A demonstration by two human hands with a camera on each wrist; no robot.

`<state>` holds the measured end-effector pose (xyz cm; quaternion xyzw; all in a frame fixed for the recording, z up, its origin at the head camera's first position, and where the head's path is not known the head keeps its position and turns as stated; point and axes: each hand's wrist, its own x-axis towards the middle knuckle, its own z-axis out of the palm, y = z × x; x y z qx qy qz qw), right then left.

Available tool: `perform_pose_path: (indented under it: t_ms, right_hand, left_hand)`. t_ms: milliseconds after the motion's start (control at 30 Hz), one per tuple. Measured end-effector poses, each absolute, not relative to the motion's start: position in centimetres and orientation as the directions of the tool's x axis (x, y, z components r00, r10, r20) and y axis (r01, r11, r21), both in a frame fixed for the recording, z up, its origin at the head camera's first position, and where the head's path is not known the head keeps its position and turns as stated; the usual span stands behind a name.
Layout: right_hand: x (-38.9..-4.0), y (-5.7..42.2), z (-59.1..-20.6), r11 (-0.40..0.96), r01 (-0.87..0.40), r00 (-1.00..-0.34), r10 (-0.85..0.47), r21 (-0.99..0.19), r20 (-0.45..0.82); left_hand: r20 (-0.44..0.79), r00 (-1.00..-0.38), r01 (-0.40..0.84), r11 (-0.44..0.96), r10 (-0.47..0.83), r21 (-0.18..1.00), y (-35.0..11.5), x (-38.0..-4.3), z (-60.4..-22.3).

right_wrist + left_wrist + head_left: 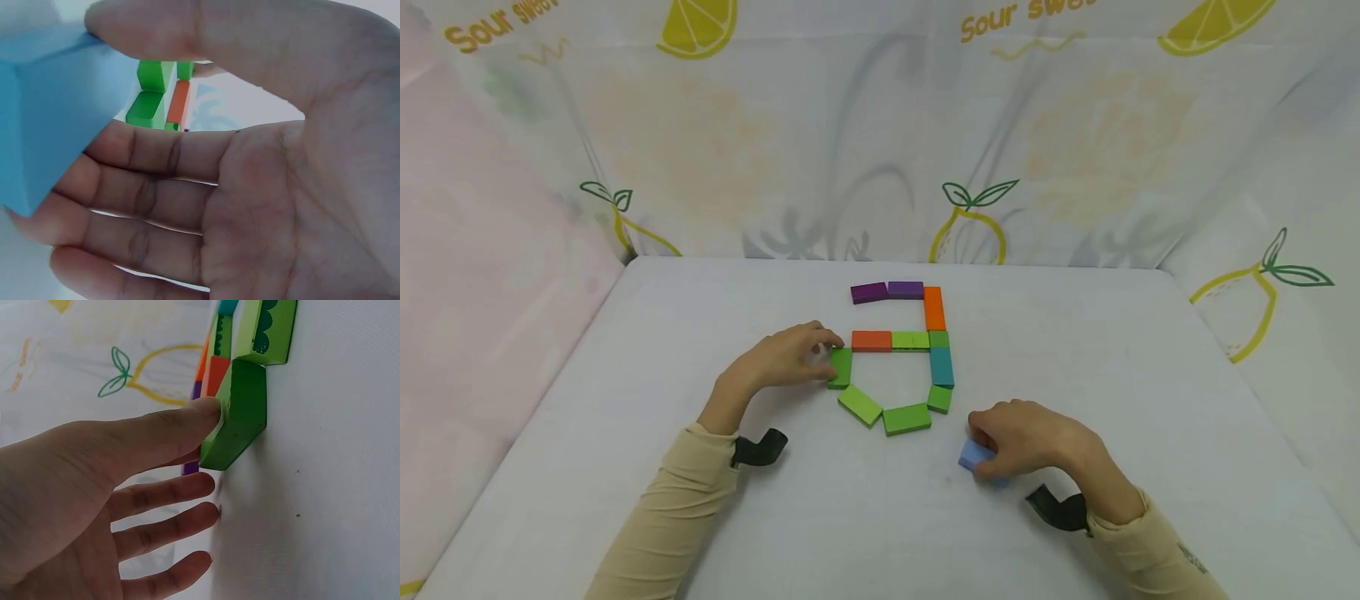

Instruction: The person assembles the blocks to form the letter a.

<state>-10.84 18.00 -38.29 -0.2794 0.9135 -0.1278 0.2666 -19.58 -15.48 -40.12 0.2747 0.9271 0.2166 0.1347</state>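
Observation:
In the head view, my left hand (782, 357) pinches a green block (841, 367) at the left side of a figure laid out in coloured blocks. The left wrist view shows the thumb on that green block (244, 409), with the index finger mostly hidden behind it and the other fingers stretched out. To the lower right of the figure, my right hand (1030, 437) grips a light blue block (974, 454) between thumb and fingers, low over the table. That blue block (56, 106) appears large in the right wrist view.
An orange-red block (871, 341), a teal block (942, 367), an orange block (934, 308), two purple blocks (906, 290) and several green ones (907, 419) make up the figure. They lie on a white table (865, 525). Printed cloth (820, 150) hangs behind.

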Motion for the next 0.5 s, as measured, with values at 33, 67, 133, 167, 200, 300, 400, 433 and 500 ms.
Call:
perform_pose_path:
  t_ms: [33, 67, 133, 167, 200, 300, 400, 433, 500]
  right_hand:
    - [-10.94, 18.07, -38.37, 0.809, -0.443, -0.702, -0.581, -0.385, -0.413]
    - [-11.03, 18.12, -38.44, 0.809, -0.443, -0.703, -0.581, -0.387, -0.410]
    - [-11.22, 18.22, -38.63, 0.805, -0.446, -0.704, -0.586, -0.391, -0.401]
    - [-11.30, 18.24, -38.68, 0.807, -0.444, -0.708, -0.582, -0.389, -0.400]
    - [-11.36, 18.25, -38.73, 0.810, -0.442, -0.712, -0.579, -0.386, -0.399]
    - [-11.51, 18.23, -38.80, 0.813, -0.438, -0.720, -0.572, -0.383, -0.391]
    - [-11.66, 18.22, -38.81, 0.817, -0.438, -0.731, -0.566, -0.375, -0.380]
    - [-11.72, 18.23, -38.80, 0.817, -0.441, -0.735, -0.566, -0.372, -0.373]
    - [-11.85, 18.27, -38.80, 0.816, -0.447, -0.742, -0.567, -0.366, -0.358]
  left_hand:
    - [-0.128, -0.812, 0.454, 0.754, 0.569, 0.474, -15.49, -19.58, -40.23]
    - [-0.127, -0.814, 0.453, 0.755, 0.567, 0.474, -15.48, -19.59, -40.29]
    - [-0.122, -0.814, 0.457, 0.756, 0.568, 0.468, -15.46, -19.61, -40.41]
    - [-0.124, -0.815, 0.456, 0.758, 0.566, 0.467, -15.44, -19.61, -40.44]
    - [-0.127, -0.816, 0.452, 0.761, 0.563, 0.466, -15.43, -19.62, -40.45]
    - [-0.131, -0.816, 0.452, 0.764, 0.562, 0.462, -15.40, -19.61, -40.46]
    - [-0.142, -0.817, 0.440, 0.764, 0.559, 0.472, -15.44, -19.63, -40.50]
    - [-0.144, -0.816, 0.439, 0.762, 0.560, 0.476, -15.46, -19.65, -40.51]
    - [-0.154, -0.816, 0.428, 0.761, 0.557, 0.487, -15.49, -19.70, -40.51]
